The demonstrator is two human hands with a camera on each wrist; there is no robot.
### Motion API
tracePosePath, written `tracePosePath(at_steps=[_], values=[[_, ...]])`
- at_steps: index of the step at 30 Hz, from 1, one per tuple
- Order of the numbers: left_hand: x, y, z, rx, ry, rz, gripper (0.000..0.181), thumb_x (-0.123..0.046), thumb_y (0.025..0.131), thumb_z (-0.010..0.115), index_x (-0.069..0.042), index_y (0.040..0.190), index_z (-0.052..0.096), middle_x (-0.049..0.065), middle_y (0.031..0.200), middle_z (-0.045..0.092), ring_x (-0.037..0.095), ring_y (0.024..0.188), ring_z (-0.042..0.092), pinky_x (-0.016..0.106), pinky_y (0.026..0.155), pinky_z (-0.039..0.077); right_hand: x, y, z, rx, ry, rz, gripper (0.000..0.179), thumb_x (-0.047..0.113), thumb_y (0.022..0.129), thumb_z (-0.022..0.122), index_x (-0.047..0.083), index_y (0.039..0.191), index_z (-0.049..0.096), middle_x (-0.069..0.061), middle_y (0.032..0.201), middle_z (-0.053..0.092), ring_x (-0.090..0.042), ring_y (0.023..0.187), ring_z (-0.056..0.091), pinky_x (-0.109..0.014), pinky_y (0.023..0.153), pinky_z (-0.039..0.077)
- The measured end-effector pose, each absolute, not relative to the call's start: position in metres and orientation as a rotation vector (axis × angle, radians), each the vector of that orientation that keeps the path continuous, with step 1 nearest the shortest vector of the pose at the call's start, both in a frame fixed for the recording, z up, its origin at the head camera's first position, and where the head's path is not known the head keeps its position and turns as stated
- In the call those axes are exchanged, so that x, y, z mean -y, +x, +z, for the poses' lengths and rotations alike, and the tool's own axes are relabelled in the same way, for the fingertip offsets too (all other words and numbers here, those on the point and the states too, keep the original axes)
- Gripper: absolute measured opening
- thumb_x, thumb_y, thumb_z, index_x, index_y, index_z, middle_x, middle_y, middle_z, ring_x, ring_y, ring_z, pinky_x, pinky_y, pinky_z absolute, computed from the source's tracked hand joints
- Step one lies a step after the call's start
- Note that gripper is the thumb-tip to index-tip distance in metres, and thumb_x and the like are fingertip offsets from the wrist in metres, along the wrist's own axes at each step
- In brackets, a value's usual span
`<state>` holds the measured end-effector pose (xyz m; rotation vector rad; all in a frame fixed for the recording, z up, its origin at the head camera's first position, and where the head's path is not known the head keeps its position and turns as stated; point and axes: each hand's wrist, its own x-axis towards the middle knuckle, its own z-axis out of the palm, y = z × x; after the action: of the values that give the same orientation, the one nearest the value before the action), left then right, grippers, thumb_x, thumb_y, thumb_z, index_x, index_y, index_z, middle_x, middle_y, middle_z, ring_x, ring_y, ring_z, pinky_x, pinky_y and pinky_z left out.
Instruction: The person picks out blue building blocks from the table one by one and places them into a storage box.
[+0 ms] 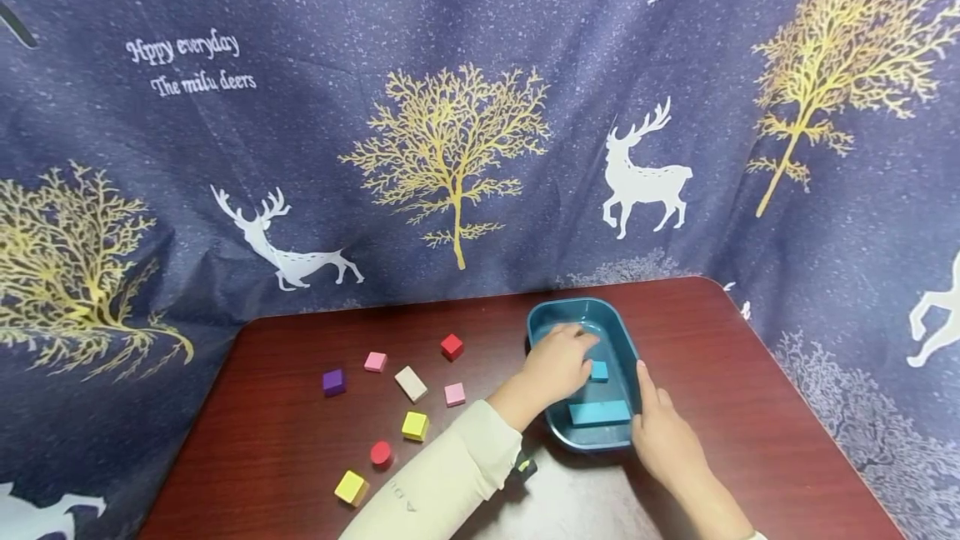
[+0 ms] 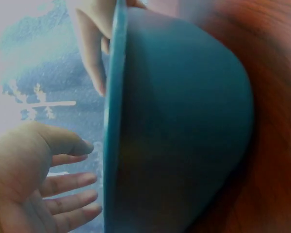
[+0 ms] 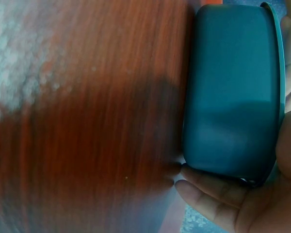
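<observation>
A teal plastic tray [image 1: 557, 423] stands on the table, holding a small light-blue block [image 1: 598, 371] and a long light-blue block [image 1: 600, 413]. My left hand [image 1: 555, 363] is over the tray's left side, fingers reaching inside, close to the small block. In the left wrist view, that hand's fingers [image 2: 72, 204] are loosely spread above the rim with nothing between them. My right hand [image 1: 670, 437] holds the tray's right side. Its thumb side lies at the rim, while its fingers [image 3: 213, 196] lie against the outer wall, low near the table.
Left of the tray lie yellow blocks [image 1: 416, 426], pink blocks [image 1: 454, 394], a red cube [image 1: 452, 347], a red cylinder [image 1: 381, 454], a purple block [image 1: 334, 382] and a cream block [image 1: 411, 384]. A patterned cloth [image 1: 480, 148] hangs behind the wooden table [image 1: 247, 440].
</observation>
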<state>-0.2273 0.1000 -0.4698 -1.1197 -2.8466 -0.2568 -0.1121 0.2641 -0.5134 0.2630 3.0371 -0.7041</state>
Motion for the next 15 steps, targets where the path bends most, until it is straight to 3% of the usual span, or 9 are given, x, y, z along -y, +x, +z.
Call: tracePosePath(at_steps=[6,15], values=[[-0.084,-0.23,-0.464,2.862,-1.05,-0.345,0.04,-0.029,0.099,0.061,-0.02,0.138,0.062,0.001,0.138,0.063,0.022,0.127,0.058,0.032,0.105,0.051,-0.264,-0.113,-0.512,-3.019,0.273,-0.702,0.074,0.01,0.095,0.048,0.002,0.16,0.014,-0.036,0.132,0.051,-0.048,0.095,0.066,-0.062,0.081,0.054],[-0.065,-0.233,-0.469,2.869,-0.93,-0.494,0.04,-0.027,0.098,0.063,-0.018,0.137,0.064,0.003,0.135,0.063,0.023,0.128,0.056,0.039,0.107,0.049,-0.263,-0.112,-0.511,-3.004,0.266,-0.715,0.073,0.01,0.096,0.046,0.002,0.161,0.013,-0.038,0.138,0.046,-0.053,0.105,0.063,-0.064,0.087,0.053]])
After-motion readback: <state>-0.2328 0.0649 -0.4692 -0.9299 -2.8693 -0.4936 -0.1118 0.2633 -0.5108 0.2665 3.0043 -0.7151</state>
